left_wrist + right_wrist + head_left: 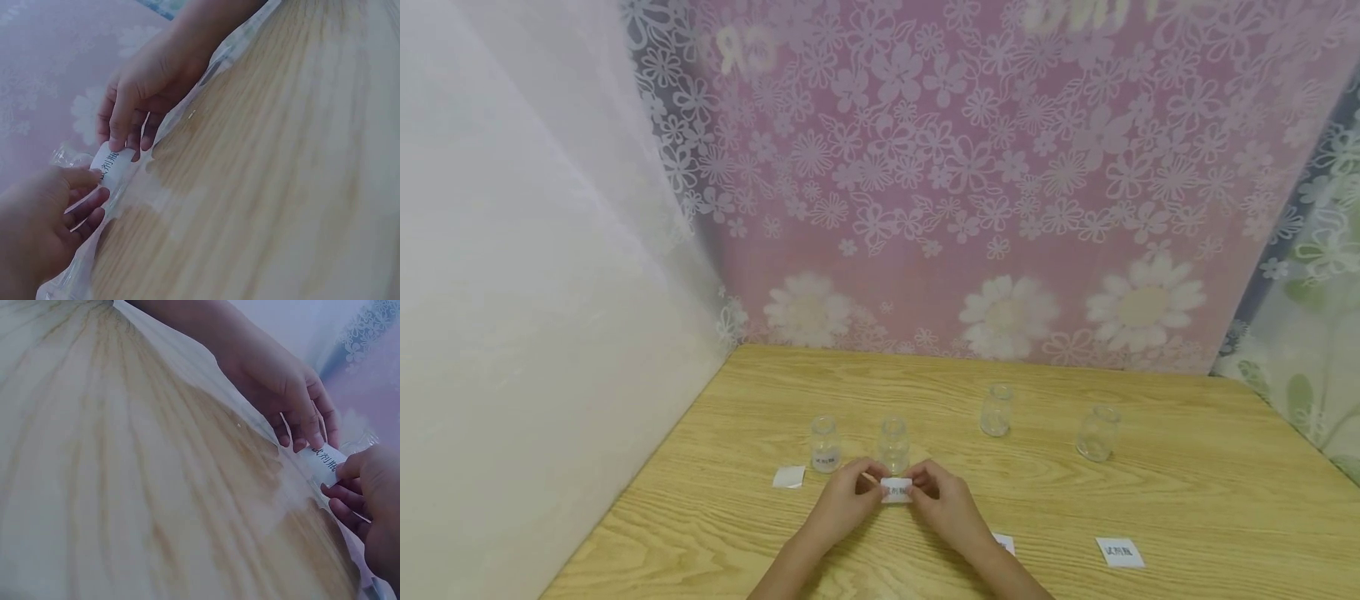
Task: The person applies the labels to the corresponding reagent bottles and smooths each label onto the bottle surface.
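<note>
A small white label (896, 490) with printed characters is stretched between my two hands, low in front of a clear glass jar (893, 443). My left hand (847, 502) pinches its left end between thumb and finger. At the opposite end, the thumb and finger of my right hand (946, 506) pinch it the same way. Both wrist views show the label (111, 164) held by its ends, bowed slightly, with the print facing me. Left of this jar stands another glass jar (824, 433) that bears a similar label low on its front.
Two more glass jars, one at the back (997, 408) and one to the right (1098, 433), stand unlabelled on the wooden table (715, 417). A blank white paper (788, 477) lies at left. Printed labels lie right, one (1120, 552) in full view, another (1004, 543) partly behind my right forearm.
</note>
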`<state>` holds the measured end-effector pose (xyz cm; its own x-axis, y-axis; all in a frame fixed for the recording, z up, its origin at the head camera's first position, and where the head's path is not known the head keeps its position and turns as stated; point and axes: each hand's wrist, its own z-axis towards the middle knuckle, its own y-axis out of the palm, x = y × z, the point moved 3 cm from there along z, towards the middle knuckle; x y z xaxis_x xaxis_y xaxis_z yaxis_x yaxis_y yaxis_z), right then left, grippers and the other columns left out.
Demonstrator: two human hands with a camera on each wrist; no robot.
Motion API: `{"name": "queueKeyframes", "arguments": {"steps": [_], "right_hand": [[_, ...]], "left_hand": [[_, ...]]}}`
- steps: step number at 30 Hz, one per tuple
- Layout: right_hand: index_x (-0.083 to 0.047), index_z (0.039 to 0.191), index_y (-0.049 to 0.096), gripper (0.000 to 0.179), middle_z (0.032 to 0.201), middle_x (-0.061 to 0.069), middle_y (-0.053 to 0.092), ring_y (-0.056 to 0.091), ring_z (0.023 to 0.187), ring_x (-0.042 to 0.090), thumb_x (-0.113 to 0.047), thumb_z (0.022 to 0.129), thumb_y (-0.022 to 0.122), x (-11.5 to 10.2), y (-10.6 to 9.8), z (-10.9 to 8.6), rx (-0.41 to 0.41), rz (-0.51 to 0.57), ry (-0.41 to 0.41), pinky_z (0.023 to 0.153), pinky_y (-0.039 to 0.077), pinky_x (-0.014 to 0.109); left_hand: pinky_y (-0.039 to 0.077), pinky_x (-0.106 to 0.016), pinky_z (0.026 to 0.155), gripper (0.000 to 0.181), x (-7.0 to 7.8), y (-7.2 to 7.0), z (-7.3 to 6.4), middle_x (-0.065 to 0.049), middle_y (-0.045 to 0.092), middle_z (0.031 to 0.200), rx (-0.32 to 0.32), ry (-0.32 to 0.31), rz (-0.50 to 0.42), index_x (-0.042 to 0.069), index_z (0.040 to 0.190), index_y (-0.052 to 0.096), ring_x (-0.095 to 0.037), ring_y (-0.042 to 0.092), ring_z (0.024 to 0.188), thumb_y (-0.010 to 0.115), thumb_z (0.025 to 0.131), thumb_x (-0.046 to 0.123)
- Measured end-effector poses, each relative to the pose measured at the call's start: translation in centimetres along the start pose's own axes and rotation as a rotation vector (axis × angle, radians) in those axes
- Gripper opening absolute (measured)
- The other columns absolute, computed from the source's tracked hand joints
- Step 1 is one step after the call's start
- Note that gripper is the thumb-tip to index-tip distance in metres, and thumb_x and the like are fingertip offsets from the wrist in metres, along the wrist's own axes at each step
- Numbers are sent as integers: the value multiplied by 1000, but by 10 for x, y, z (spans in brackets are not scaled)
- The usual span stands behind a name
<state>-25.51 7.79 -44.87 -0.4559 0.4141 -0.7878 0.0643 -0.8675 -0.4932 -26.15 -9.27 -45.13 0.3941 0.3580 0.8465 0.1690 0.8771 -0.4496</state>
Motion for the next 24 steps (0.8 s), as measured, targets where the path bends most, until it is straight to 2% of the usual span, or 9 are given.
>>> {"name": "queueKeyframes", "arguments": {"steps": [4,7,11,15,24], "right_hand": [[-4,96,60,12,84,0,61,58,76,15,-4,85,64,-3,-2,1,56,37,16,69,49,25],[-3,98,60,13,84,1,60,57,74,16,-3,85,63,-5,-3,1,88,78,29,66,48,25],[-3,97,60,12,83,2,59,55,72,16,-2,85,63,-5,-3,1,111,118,50,63,47,24],[-4,96,61,11,83,1,58,53,73,15,-1,86,61,-4,-4,2,118,133,81,61,46,24],[-7,95,61,9,83,1,59,53,74,17,-3,87,60,-4,-4,2,135,141,104,60,46,24]], "left_hand": [[51,-26,64,17,0,0,2,-4,57,97,26,-57,-110,6,103,61,-15,56,79,63,88,14],[51,-28,66,22,2,-1,2,-6,57,97,38,-88,-211,0,104,60,-20,57,80,59,91,18],[52,-31,68,25,0,-1,4,-7,60,91,40,-122,-292,-7,103,59,-23,59,79,55,94,16],[51,-31,67,23,-1,0,5,-8,62,85,23,-132,-316,-9,100,59,-23,60,77,54,94,12],[50,-30,71,24,4,-1,1,-6,62,88,-9,-154,-375,-5,101,60,-22,60,79,56,93,17]]}}
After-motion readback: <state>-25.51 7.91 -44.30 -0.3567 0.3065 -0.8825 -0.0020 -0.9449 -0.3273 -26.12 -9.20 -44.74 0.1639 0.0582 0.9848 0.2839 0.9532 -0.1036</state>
